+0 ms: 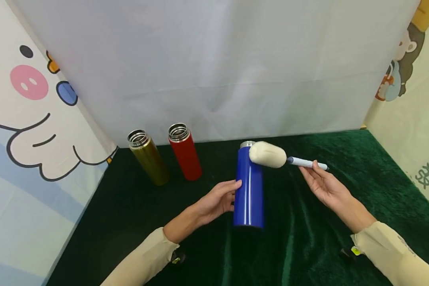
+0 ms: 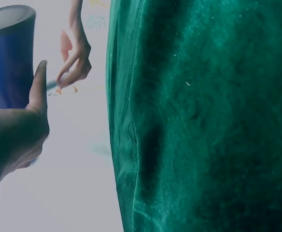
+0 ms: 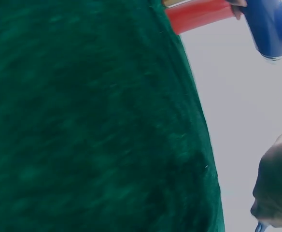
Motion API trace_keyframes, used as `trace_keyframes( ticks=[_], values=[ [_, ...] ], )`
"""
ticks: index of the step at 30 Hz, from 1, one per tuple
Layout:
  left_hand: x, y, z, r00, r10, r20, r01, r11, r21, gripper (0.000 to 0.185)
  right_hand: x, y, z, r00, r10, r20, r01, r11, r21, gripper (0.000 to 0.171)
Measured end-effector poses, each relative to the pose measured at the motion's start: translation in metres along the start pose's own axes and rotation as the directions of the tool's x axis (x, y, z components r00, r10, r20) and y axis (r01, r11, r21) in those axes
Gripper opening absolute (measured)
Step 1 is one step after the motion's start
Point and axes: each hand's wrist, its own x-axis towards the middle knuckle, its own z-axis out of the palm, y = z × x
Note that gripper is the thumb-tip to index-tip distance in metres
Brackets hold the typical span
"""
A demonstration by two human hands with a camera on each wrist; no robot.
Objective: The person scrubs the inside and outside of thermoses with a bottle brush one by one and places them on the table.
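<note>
My left hand grips a blue metal bottle round its side, thumb across the front. The bottle stands nearly upright above the green cloth, its steel mouth at the top and no lid on it. In the left wrist view the base of the blue bottle shows above the hand. With thumb and fingers, my right hand pinches the pale handle of a bottle brush. Its thick cream sponge head points left and overlaps the bottle's upper right side, just below the mouth.
A gold bottle and a red bottle, both with open steel mouths, stand at the back left. Dark green velvety cloth covers the table. Behind it hangs a white curtain, with cartoon-printed sheets at the sides.
</note>
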Motion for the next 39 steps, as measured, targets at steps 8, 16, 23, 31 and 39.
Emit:
trace_keyframes(
  ticks=[8,16,23,31,39],
  values=[
    [0.001,0.006,-0.005,0.996,0.032,-0.084,-0.036,0.998,-0.049,0.059,0.000,0.005,-0.011,0.975,0.169,0.146,-0.127,0.957,-0.261,0.025],
    [-0.002,0.006,0.001,0.999,0.010,-0.032,-0.014,0.993,-0.115,0.065,0.005,0.007,-0.008,0.980,0.136,0.145,-0.083,0.943,-0.324,0.015],
    [-0.005,0.002,0.003,0.999,-0.024,0.033,0.027,0.996,-0.084,0.061,0.005,0.003,0.003,0.996,0.015,0.084,-0.010,0.998,-0.069,0.014],
    [-0.004,0.001,0.001,1.000,0.005,-0.016,-0.007,0.990,-0.139,0.066,-0.003,0.006,-0.005,0.998,0.006,0.057,-0.003,0.999,-0.049,0.017],
    [0.000,0.008,-0.001,0.997,0.037,-0.071,-0.053,0.969,-0.241,0.059,-0.010,0.009,-0.018,0.982,0.129,0.136,-0.100,0.973,-0.206,0.021]
  ],
)
